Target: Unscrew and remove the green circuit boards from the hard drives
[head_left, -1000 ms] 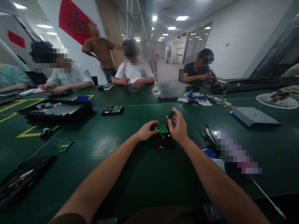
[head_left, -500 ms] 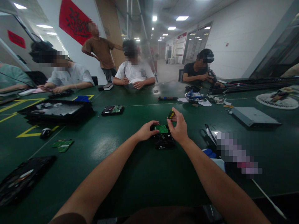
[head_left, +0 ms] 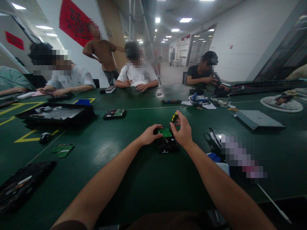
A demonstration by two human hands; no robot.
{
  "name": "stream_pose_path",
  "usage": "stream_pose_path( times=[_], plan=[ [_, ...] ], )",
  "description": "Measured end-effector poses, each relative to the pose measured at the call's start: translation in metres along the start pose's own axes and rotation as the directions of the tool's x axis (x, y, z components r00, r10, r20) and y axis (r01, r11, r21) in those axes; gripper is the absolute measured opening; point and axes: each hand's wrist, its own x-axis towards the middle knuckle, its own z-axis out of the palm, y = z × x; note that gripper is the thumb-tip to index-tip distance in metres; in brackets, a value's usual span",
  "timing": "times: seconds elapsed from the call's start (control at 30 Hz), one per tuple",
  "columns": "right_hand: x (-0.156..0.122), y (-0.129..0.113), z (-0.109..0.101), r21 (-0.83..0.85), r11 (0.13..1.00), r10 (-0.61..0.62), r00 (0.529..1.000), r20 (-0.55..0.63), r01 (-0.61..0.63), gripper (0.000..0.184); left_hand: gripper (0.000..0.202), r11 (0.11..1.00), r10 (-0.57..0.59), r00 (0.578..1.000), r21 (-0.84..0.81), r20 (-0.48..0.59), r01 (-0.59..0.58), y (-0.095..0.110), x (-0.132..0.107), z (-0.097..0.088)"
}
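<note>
A black hard drive (head_left: 168, 144) with a green circuit board (head_left: 165, 132) on top lies on the dark green table (head_left: 134, 179) in front of me. My left hand (head_left: 150, 134) grips the drive's far left corner. My right hand (head_left: 184, 131) is closed round a small screwdriver with a yellow and black handle (head_left: 175, 117), held upright with its tip down at the board's right edge.
A second hard drive (head_left: 115, 113), a black tray (head_left: 56, 113), loose green boards (head_left: 62, 150) and a mouse (head_left: 45, 137) lie to the left. Scissors (head_left: 212, 135), a grey flat case (head_left: 259, 118) and a fan grille (head_left: 280, 103) lie right. Several people sit along the far edge.
My right hand has turned slightly with the screwdriver, which stays at the board's right edge. My left hand has kept its hold on the drive.
</note>
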Motion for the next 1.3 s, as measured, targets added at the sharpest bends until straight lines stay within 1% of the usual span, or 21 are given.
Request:
stream_pose_path(
  times=[0.23, 0.43, 0.6, 0.83, 0.97, 1.1, 1.3],
  plan=[
    [0.0006, -0.0015, -0.0011, -0.021, 1.000, 0.007, 1.000, -0.013, -0.007, 0.062, 0.060, 1.000, -0.004, 1.000, -0.006, 0.001, 0.004, -0.0021, 0.0004, -0.0001],
    [0.0006, -0.0029, -0.0016, -0.024, 1.000, -0.016, 1.000, -0.014, 0.016, 0.062, 0.061, 1.000, -0.016, 1.000, -0.005, 0.005, 0.016, -0.0033, 0.0009, -0.0002],
    [0.0006, -0.0021, -0.0013, -0.039, 0.999, -0.001, 0.999, -0.035, 0.000, 0.063, 0.061, 1.000, -0.004, 1.000, -0.016, 0.006, 0.004, -0.0013, 0.0001, -0.0002],
    [0.0008, -0.0020, -0.0013, -0.031, 1.000, -0.007, 1.000, -0.015, 0.006, 0.063, 0.061, 1.000, -0.008, 1.000, -0.027, 0.010, 0.009, 0.0026, -0.0010, -0.0014],
    [0.0011, -0.0028, -0.0019, -0.038, 0.999, 0.010, 1.000, -0.028, -0.011, 0.064, 0.057, 1.000, 0.009, 1.000, -0.014, 0.018, -0.009, 0.0027, -0.0004, -0.0020],
    [0.0010, -0.0025, -0.0014, -0.011, 1.000, -0.001, 1.000, -0.011, 0.001, 0.063, 0.050, 1.000, -0.004, 0.999, 0.011, 0.035, 0.004, -0.0007, 0.0009, -0.0009],
    [0.0002, -0.0006, -0.0005, 0.010, 1.000, 0.015, 0.999, -0.031, -0.015, 0.063, 0.035, 0.999, 0.048, 0.998, 0.006, 0.031, -0.048, -0.0056, 0.0018, -0.0004]
  ],
)
